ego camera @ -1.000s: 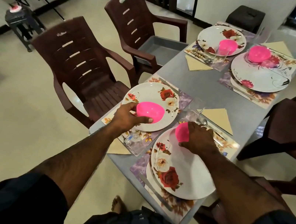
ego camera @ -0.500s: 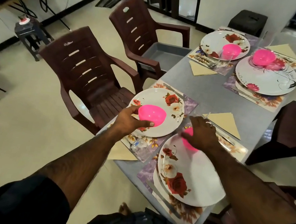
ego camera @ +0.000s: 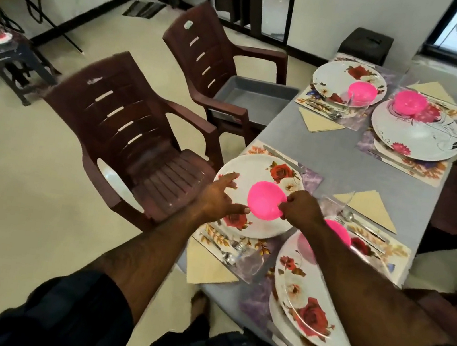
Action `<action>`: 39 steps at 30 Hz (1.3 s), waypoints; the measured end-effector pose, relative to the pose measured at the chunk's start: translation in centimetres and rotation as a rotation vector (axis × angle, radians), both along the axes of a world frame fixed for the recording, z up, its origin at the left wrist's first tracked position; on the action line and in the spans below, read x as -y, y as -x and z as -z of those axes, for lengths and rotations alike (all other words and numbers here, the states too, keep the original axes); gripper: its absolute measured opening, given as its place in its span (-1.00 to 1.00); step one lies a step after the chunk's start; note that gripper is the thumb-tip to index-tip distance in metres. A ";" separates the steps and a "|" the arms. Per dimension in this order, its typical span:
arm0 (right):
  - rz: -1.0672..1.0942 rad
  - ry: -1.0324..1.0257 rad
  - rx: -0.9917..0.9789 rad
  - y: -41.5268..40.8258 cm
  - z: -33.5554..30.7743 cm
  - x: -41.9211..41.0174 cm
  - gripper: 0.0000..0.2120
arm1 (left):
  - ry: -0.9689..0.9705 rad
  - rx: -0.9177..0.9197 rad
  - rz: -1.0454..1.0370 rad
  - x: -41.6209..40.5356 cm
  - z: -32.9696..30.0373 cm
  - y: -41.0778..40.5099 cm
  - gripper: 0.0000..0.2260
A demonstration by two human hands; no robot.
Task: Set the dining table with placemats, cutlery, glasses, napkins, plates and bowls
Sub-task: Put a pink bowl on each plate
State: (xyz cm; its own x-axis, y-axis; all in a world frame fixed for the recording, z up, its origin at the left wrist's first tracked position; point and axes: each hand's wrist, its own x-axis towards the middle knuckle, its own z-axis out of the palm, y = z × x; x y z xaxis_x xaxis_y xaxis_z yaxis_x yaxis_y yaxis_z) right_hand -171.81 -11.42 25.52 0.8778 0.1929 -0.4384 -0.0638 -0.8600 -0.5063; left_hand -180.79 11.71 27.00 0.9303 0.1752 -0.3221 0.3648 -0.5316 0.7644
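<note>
Four place settings on a grey table (ego camera: 339,166). Near-left setting: a pink bowl (ego camera: 266,200) sits upright on a white rose-patterned plate (ego camera: 259,177), which rests on a floral placemat (ego camera: 308,178); cutlery (ego camera: 231,251) and a folded beige napkin (ego camera: 206,268) lie beside it. The other three plates each carry a pink bowl, with napkins alongside.

Pink bowl (ego camera: 266,200); white plate (ego camera: 254,174), red roses; grey table (ego camera: 349,174); brown chair (ego camera: 126,127).
</note>
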 end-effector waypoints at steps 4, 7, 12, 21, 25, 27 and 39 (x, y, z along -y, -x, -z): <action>0.018 0.261 -0.020 1.4 2.9 -0.3 -0.80 | 0.093 -0.064 -0.019 -4.2 4.5 -0.6 -0.05; 0.032 0.353 -0.054 2.2 4.1 -1.4 -0.75 | 0.169 -0.070 0.019 -7.0 6.2 -0.7 -0.08; 0.049 0.322 0.007 3.4 3.8 -3.9 -0.21 | 0.219 -0.076 0.107 -9.3 6.9 -1.6 -0.24; -0.290 0.578 0.108 4.9 1.8 -9.7 0.04 | 0.228 -0.093 0.142 -12.6 7.4 -2.7 -0.25; -0.375 0.594 0.137 5.4 1.7 -11.0 0.04 | 0.226 -0.093 0.112 -14.3 7.5 -2.9 -0.30; -0.374 0.606 0.126 5.4 1.5 -11.4 0.06 | 0.235 -0.105 0.106 -14.7 7.5 -2.9 -0.29; -0.353 0.629 0.087 5.5 0.7 -11.5 0.15 | 0.200 -0.129 0.105 -14.9 7.4 -0.2 -0.29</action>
